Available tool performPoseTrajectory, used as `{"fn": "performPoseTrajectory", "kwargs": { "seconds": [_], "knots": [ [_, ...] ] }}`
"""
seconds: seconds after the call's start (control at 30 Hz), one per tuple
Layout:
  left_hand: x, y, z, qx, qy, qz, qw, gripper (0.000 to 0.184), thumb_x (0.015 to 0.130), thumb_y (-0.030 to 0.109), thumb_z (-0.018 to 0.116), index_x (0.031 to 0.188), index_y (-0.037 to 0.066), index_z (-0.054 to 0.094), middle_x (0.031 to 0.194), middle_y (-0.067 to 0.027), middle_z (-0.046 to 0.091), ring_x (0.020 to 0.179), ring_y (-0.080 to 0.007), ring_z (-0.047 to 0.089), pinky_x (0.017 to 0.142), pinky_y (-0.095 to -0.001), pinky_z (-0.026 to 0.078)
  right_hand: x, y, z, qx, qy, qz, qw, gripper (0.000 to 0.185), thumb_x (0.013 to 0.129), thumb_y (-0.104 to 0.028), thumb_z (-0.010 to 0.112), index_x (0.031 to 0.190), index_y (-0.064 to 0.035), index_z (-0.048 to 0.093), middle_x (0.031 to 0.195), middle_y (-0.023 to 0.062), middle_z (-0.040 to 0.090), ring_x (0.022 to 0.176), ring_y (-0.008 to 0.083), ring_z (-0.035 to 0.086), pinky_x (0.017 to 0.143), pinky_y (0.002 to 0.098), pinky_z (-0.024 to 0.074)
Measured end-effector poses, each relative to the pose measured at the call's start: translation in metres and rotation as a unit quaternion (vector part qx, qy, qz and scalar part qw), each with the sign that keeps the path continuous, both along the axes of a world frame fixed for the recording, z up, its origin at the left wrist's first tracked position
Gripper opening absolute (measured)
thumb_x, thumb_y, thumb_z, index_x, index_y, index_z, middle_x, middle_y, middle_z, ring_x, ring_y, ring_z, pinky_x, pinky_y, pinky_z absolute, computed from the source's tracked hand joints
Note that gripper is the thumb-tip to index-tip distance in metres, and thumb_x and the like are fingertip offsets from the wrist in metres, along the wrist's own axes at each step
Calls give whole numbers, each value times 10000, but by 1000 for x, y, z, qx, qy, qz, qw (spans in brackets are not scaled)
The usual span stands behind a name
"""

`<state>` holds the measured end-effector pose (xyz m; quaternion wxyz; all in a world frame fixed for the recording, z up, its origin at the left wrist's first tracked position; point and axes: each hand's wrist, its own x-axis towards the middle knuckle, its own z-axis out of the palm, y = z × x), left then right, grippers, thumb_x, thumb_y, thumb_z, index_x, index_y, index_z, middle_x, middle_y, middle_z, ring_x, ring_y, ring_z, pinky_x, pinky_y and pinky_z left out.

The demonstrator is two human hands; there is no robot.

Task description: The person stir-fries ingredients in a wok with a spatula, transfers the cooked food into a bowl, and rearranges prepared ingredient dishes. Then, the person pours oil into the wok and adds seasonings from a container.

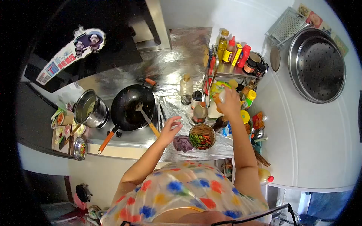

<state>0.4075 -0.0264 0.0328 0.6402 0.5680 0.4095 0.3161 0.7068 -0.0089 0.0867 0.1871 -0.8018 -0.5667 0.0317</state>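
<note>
My right hand (229, 102) is closed on a green-and-yellow packet (217, 89) at the front of the spice rack. My left hand (171, 130) hovers over the counter with its fingers apart, holding nothing. Close to it, a spatula (139, 108) rests in the black wok (126, 100), its wooden handle over the rim. A bowl of sliced green and red peppers with brown strips (202, 136) stands between my hands, beside a crumpled purple cloth (183, 143). Behind the bowl are a dark-liquid bottle (200, 113), a black-capped bottle (196, 98) and a tall clear bottle (186, 89).
A steel pot (90, 109) sits left of the wok, whose orange handle (107, 142) juts toward me. Sauce bottles crowd the two-tier rack (230, 69). Farther left are a small steel bowl (80, 148) and chopped food. Steamer trays (318, 66) hang on the right wall.
</note>
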Motion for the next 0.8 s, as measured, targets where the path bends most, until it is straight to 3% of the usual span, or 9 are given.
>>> {"fn": "performPoseTrajectory", "kwargs": {
  "seconds": [0.1,0.2,0.23,0.37,0.43,0.5,0.6,0.7,0.8],
  "knots": [
    [8,-2,15,-130,-70,7,989,570,879,348,561,1356,200,285,1366,-87,321,1206,-222,374,939,-376,372,-24,-37,39,27,75,46,996,767,679,-254,683,1347,-110,334,1375,185,292,1229,380,339,997,472,316],
    [13,-2,26,-243,-124,-11,962,728,862,511,505,1420,253,115,1440,-111,178,1285,-278,280,990,-447,326,-58,-48,36,88,235,150,956,755,676,-210,682,1340,-88,343,1364,200,295,1241,396,316,1026,449,288],
    [11,-2,27,-255,-132,-32,957,776,840,586,466,1425,264,71,1456,-114,137,1308,-295,232,1005,-466,308,-79,-53,37,89,236,152,956,746,694,-201,671,1344,-63,331,1353,202,303,1253,377,304,1049,414,256],
    [-28,-2,37,-294,-250,-53,921,733,832,665,329,1385,192,251,1373,-72,360,1252,-251,371,993,-485,333,-167,-56,41,78,352,189,913,668,773,-199,609,1356,-52,319,1334,164,354,1229,277,364,1025,347,273],
    [-62,1,44,-285,-285,-37,914,743,827,684,289,1363,170,307,1332,-65,425,1216,-247,425,983,-505,347,-191,-55,44,38,558,158,814,697,768,-193,601,1373,-49,287,1322,148,364,1200,273,389,1015,359,294],
    [-104,11,38,-342,-299,-31,890,798,810,709,237,1365,140,302,1354,-101,399,1232,-295,406,993,-513,349,-215,-56,66,7,737,121,665,681,785,-164,554,1393,-61,263,1297,113,414,1125,233,460,963,345,360],
    [-162,15,53,-402,-357,-19,843,837,799,725,188,1375,124,277,1366,-131,376,1242,-313,390,1011,-509,335,-230,-52,59,9,823,88,561,587,835,-146,518,1373,-58,300,1198,97,499,1042,197,513,877,310,422],
    [-206,20,41,-390,-375,-14,841,853,792,733,192,1376,118,276,1366,-139,374,1244,-315,386,1013,-515,331,-256,-41,34,35,778,38,626,472,838,-127,555,1277,-35,409,1135,82,533,1008,175,531,835,305,440],
    [-237,22,38,-379,-372,-5,847,862,787,738,196,1373,112,283,1367,-135,375,1243,-314,387,1012,-514,332,-289,-47,33,211,518,-10,829,329,829,-95,591,1135,-18,496,1089,71,554,980,152,543,804,297,444]
  ]
}}
